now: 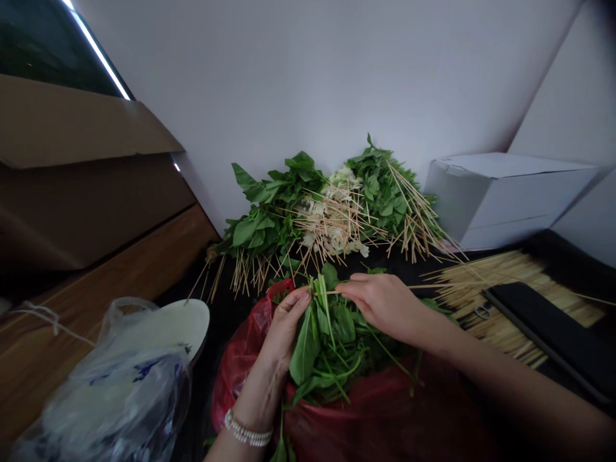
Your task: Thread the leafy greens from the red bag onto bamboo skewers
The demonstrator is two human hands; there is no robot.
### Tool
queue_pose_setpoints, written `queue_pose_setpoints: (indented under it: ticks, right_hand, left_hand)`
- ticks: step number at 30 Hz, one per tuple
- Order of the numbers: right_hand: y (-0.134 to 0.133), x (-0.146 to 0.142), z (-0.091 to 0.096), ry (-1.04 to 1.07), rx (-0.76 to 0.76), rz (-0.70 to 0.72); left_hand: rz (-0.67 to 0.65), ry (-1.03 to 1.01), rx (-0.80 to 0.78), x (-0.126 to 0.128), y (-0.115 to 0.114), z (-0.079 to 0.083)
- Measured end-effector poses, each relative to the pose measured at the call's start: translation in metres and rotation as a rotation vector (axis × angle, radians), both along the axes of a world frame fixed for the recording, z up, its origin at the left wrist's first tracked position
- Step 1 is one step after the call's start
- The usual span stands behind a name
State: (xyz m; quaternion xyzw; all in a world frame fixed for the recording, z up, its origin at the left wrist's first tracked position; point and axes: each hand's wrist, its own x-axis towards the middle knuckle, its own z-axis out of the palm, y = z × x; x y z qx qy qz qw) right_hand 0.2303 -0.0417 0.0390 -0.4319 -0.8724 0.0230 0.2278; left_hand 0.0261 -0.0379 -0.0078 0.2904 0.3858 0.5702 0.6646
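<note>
My left hand (287,316) is closed in a pinch on the pale stems of some leafy greens (323,301), whose leaves hang down below. From the other side, my right hand (387,303) grips a thin bamboo skewer (414,287) that lies level across those stems. The skewer's tip reaches my left fingertips; whether it passes through every stem I cannot tell. Under both hands a red plastic bag (351,420) lies open, with loose greens (344,366) heaped in it.
Skewered greens (262,221), skewered pale vegetable pieces (332,224) and more greens (387,186) are piled along the wall. Many bare skewers (462,282) and a black phone-like case (543,333) lie right, before a white box (510,199). A white bowl (195,321) and clear plastic bag (120,391) stand left.
</note>
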Motion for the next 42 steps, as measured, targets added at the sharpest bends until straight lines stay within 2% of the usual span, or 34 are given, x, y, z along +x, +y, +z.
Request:
queue_pose_setpoints:
  ticks: [3, 8, 12, 19, 25, 28, 33, 36, 39, 42]
  right_hand:
    - [0.000, -0.001, -0.001, 0.023, -0.019, -0.003]
    - [-0.001, -0.006, -0.005, 0.003, -0.007, 0.001]
    - [-0.005, -0.012, -0.012, -0.036, 0.036, 0.013]
    - [-0.009, -0.019, -0.020, -0.103, 0.107, 0.000]
    - [-0.011, -0.026, -0.024, -0.114, 0.107, 0.010]
    - [-0.007, -0.023, -0.025, -0.062, 0.065, 0.015]
    - [0.000, -0.017, -0.023, 0.062, -0.013, 0.027]
    - [0.000, -0.019, -0.024, 0.071, -0.043, 0.038]
    - [-0.001, -0.019, -0.022, 0.032, -0.016, 0.042]
    - [0.004, -0.006, -0.009, 0.077, 0.086, 0.014]
  left_hand:
    - [-0.018, 0.004, 0.025, 0.002, -0.002, 0.003]
    - [-0.138, 0.077, 0.095, 0.002, -0.006, 0.002]
    - [-0.133, 0.139, 0.080, -0.001, -0.005, 0.000]
    - [-0.145, 0.133, 0.023, -0.001, -0.004, 0.000]
    - [-0.186, 0.146, 0.062, 0.003, -0.006, -0.003]
    - [-0.167, 0.175, 0.081, 0.003, -0.005, -0.003]
    - [-0.108, 0.113, 0.115, 0.000, -0.003, -0.001]
    - [-0.114, 0.219, 0.124, 0.000, -0.005, -0.002]
    - [-0.121, 0.307, 0.158, 0.001, -0.006, -0.003]
    - [-0.075, 0.238, 0.184, -0.001, -0.003, 0.000]
